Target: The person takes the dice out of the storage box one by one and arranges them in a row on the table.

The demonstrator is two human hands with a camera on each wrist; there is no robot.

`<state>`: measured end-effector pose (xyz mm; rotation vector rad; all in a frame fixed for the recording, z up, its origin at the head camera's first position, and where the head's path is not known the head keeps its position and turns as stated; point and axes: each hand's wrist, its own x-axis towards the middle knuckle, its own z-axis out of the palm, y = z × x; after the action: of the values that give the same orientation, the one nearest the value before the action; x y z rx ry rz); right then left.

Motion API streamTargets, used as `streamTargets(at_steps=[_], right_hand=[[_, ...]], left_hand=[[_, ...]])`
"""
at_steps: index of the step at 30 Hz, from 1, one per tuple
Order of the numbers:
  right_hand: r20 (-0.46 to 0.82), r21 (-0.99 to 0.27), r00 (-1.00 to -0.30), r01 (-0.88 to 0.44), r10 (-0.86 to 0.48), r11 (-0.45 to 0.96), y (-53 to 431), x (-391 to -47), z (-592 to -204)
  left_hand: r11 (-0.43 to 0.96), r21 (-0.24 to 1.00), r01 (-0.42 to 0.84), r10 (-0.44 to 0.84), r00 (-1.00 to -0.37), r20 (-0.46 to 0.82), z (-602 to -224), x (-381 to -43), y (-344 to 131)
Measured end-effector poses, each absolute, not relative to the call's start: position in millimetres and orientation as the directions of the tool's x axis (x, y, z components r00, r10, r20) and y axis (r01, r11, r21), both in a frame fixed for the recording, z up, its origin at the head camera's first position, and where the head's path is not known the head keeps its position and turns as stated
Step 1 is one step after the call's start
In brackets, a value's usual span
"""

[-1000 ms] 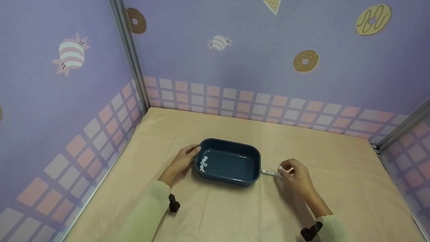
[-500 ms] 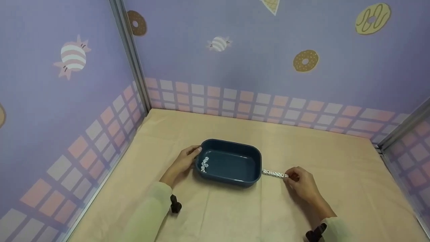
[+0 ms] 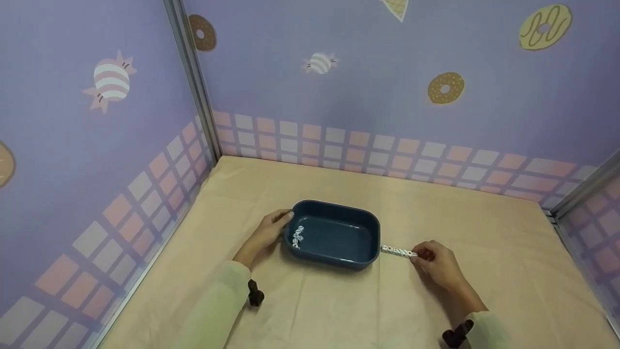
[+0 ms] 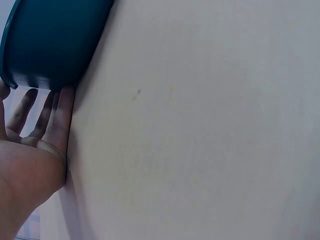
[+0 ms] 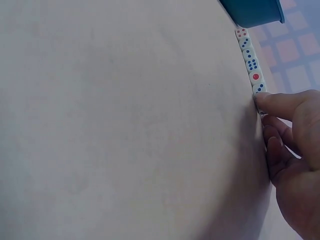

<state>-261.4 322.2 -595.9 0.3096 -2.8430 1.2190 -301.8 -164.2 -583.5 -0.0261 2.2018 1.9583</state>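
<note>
Head view: left hand (image 3: pixel 268 229) grips the blue tray (image 3: pixel 341 242); right hand (image 3: pixel 440 264) pinches the outer end of a pip-marked dice row (image 3: pixel 398 251) beside it; desk (image 3: pixel 339 310) beneath, doughnut-printed wall (image 3: pixel 382 92) behind.

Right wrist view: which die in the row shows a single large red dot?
The fifth visible die counting from the bowl; the other readable dice carry several smaller dots.

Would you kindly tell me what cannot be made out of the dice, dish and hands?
- Head view: pips on the loose dice in the blue dish, too small to read.
- Left wrist view: inside of the blue dish, hidden by its wall; thumb of the left hand, mostly cut off by the left edge.
- Right wrist view: one end of the dice row, partly covered by the right hand.
</note>
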Motion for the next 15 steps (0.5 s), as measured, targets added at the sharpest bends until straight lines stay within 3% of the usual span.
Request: streamTargets(at_steps=[15], right_hand=[[0.058, -0.729, -0.975, -0.188, -0.214, 0.658, 326.4, -267.2, -596.1]], left_hand=[[0.144, 0.981, -0.129, 0.117, -0.982, -0.146, -583.7, -302.2, -163.1]])
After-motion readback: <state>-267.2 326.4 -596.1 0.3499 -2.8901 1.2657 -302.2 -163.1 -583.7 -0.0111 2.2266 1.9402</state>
